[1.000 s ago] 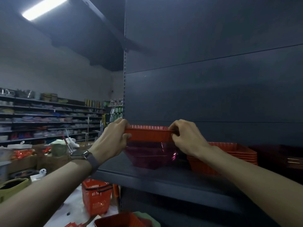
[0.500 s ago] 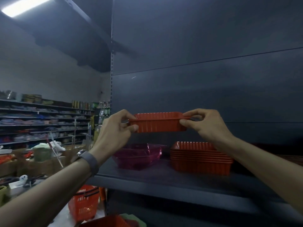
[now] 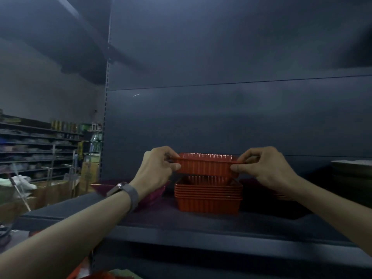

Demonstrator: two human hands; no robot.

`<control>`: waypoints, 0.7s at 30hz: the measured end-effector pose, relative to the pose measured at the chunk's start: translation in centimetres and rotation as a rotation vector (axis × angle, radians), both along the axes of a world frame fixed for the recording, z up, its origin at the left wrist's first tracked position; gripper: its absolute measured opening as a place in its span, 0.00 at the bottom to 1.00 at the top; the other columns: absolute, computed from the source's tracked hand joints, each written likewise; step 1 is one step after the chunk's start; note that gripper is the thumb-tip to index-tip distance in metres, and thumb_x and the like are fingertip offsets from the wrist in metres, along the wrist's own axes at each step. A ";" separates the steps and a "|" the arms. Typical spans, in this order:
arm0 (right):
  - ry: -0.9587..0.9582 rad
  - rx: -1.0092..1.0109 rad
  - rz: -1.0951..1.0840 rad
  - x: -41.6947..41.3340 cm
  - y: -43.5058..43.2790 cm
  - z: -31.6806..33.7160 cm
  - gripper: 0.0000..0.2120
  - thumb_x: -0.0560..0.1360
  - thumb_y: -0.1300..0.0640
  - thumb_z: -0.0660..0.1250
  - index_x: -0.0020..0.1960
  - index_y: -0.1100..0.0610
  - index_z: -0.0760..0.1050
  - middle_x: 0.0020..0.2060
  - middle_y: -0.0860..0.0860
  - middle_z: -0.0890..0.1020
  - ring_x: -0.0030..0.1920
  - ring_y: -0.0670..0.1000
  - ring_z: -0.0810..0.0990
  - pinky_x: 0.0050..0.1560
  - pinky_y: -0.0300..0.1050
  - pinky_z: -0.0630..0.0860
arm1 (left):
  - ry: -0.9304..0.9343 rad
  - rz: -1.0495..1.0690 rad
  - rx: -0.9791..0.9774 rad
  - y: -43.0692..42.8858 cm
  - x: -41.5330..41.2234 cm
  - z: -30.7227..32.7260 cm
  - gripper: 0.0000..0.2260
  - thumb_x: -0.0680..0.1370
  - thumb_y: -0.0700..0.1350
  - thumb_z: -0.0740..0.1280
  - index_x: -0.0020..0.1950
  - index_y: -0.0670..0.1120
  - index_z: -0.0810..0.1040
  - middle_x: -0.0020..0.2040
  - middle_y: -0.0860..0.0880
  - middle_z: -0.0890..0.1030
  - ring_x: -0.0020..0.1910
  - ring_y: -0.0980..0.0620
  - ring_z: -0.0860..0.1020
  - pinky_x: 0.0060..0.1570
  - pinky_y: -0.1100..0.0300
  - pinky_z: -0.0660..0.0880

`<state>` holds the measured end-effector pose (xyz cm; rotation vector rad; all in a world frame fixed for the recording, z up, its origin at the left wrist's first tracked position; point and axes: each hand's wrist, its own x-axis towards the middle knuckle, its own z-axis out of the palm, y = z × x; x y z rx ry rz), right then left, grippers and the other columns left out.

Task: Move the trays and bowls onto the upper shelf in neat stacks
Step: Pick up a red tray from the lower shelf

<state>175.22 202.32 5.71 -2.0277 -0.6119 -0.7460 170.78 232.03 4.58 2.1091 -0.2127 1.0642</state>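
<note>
I hold a red ribbed tray level by its two ends. My left hand pinches its left rim and my right hand pinches its right rim. The tray hangs directly above a stack of several matching red trays that stands on the dark upper shelf, its base just over the stack's open top. A translucent magenta bowl sits on the shelf left of the stack, mostly hidden behind my left wrist.
Dark stacked items sit at the shelf's right end. The shelf's back panel rises behind the trays. Far left, store shelving and cardboard boxes fill the aisle. Red objects lie below the shelf.
Both hands lifted the red tray off the magenta bowl, carried it right, and now hold it lower, right above the tray stack.
</note>
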 end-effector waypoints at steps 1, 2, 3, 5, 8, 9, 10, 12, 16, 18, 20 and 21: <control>0.006 -0.017 -0.012 0.3 -0.1 -0.1 0.11 0.65 0.49 0.86 0.39 0.51 0.85 0.37 0.45 0.88 0.42 0.45 0.88 0.45 0.40 0.79 | 0.008 0.004 0.008 -0.1 0.5 -0.1 0.06 0.75 0.37 0.78 0.47 0.47 0.84 0.44 0.50 0.87 0.44 0.56 0.86 0.39 0.76 0.76; 0.007 -0.032 -0.021 0.7 -0.1 -0.2 0.12 0.65 0.48 0.86 0.39 0.51 0.85 0.37 0.46 0.88 0.42 0.45 0.88 0.45 0.40 0.80 | 0.009 0.015 0.019 -0.1 1.0 -0.2 0.06 0.75 0.38 0.78 0.47 0.46 0.84 0.44 0.50 0.87 0.44 0.56 0.85 0.38 0.78 0.73; 0.010 -0.047 -0.034 1.1 -0.2 -0.3 0.12 0.64 0.47 0.86 0.39 0.50 0.85 0.38 0.46 0.88 0.43 0.45 0.88 0.45 0.40 0.80 | 0.012 0.033 0.031 -0.1 1.5 -0.3 0.06 0.74 0.38 0.78 0.47 0.46 0.84 0.43 0.50 0.87 0.44 0.58 0.84 0.39 0.79 0.72; 0.024 -0.095 -0.056 1.8 -0.1 -0.2 0.12 0.65 0.46 0.85 0.39 0.50 0.85 0.40 0.46 0.88 0.44 0.44 0.87 0.45 0.41 0.80 | 0.031 0.055 0.049 -0.1 2.4 -0.9 0.06 0.74 0.39 0.78 0.46 0.47 0.84 0.42 0.51 0.87 0.43 0.58 0.84 0.40 0.77 0.73; 0.026 -0.164 -0.084 2.6 0.2 -0.5 0.12 0.66 0.46 0.84 0.39 0.51 0.85 0.36 0.47 0.88 0.39 0.45 0.87 0.42 0.37 0.80 | 0.079 0.080 0.080 -0.2 3.5 -1.8 0.07 0.74 0.39 0.78 0.44 0.50 0.82 0.40 0.50 0.86 0.40 0.52 0.86 0.49 0.56 0.83; 0.022 -0.183 -0.088 2.7 0.2 -0.7 0.12 0.67 0.47 0.84 0.39 0.51 0.85 0.33 0.47 0.87 0.38 0.46 0.86 0.39 0.33 0.78 | 0.089 0.093 0.100 -0.2 3.9 -2.1 0.08 0.74 0.40 0.77 0.43 0.52 0.81 0.40 0.49 0.86 0.41 0.50 0.85 0.50 0.52 0.83; 0.021 -0.199 -0.087 2.9 0.2 -0.9 0.11 0.68 0.48 0.84 0.40 0.52 0.84 0.32 0.47 0.87 0.37 0.46 0.86 0.36 0.31 0.76 | 0.099 0.106 0.121 -0.1 4.1 -2.3 0.10 0.74 0.41 0.77 0.42 0.54 0.80 0.41 0.48 0.85 0.42 0.48 0.85 0.51 0.50 0.83; 0.028 -0.224 -0.093 3.2 0.1 -1.4 0.11 0.68 0.47 0.84 0.40 0.52 0.84 0.32 0.46 0.87 0.35 0.43 0.85 0.33 0.28 0.73 | 0.116 0.135 0.148 -0.2 4.4 -2.7 0.11 0.74 0.43 0.77 0.41 0.57 0.78 0.43 0.47 0.84 0.44 0.47 0.83 0.52 0.50 0.82; 0.036 -0.284 -0.134 3.3 -0.1 -1.4 0.12 0.68 0.45 0.83 0.40 0.50 0.84 0.32 0.43 0.86 0.34 0.37 0.83 0.33 0.27 0.71 | 0.142 0.173 0.219 -0.4 4.1 -2.6 0.08 0.74 0.46 0.78 0.43 0.57 0.81 0.45 0.49 0.84 0.49 0.47 0.82 0.54 0.54 0.78; 0.033 -0.316 -0.149 3.2 -0.2 -1.3 0.11 0.68 0.45 0.83 0.40 0.49 0.84 0.34 0.43 0.86 0.36 0.37 0.83 0.37 0.31 0.73 | 0.152 0.161 0.257 -0.4 3.7 -2.5 0.05 0.73 0.45 0.79 0.44 0.53 0.85 0.42 0.50 0.84 0.49 0.47 0.82 0.53 0.56 0.77; 0.015 -0.333 -0.150 3.1 -0.3 -1.4 0.10 0.69 0.45 0.83 0.40 0.48 0.84 0.35 0.43 0.86 0.39 0.39 0.84 0.41 0.34 0.76 | 0.151 0.147 0.284 -0.3 3.4 -2.4 0.03 0.74 0.45 0.78 0.45 0.51 0.86 0.40 0.51 0.84 0.48 0.46 0.82 0.51 0.57 0.76; 0.010 -0.338 -0.148 3.1 -0.3 -1.6 0.10 0.69 0.45 0.83 0.39 0.47 0.84 0.36 0.43 0.86 0.40 0.40 0.85 0.43 0.35 0.78 | 0.152 0.146 0.298 -0.2 3.2 -2.4 0.02 0.75 0.45 0.77 0.46 0.51 0.86 0.39 0.52 0.84 0.47 0.46 0.83 0.51 0.57 0.76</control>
